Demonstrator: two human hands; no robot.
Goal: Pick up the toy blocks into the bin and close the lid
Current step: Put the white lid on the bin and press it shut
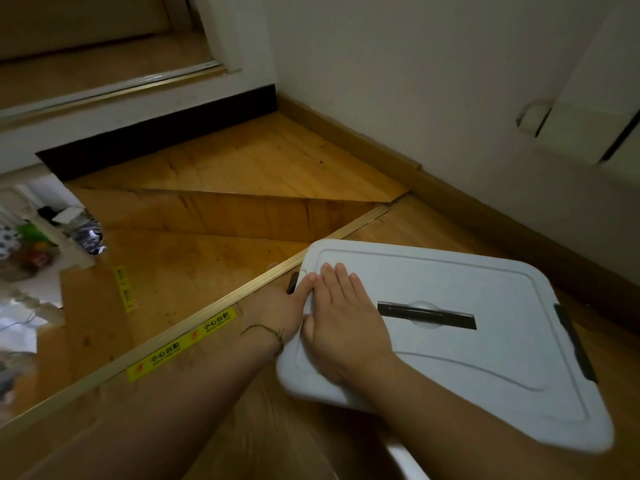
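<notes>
Under my right hand, laid flat with fingers together, I see the smooth white plastic lid, a rounded rectangle with dark latches, seated on the bin, my left hand gripping its near-left edge.

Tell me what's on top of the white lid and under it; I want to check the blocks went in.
On the lid: the right hand pressed flat, and a dark recessed handle. The left hand grips its edge. Underneath, only a sliver of bin rim shows; any blocks are hidden.
</notes>
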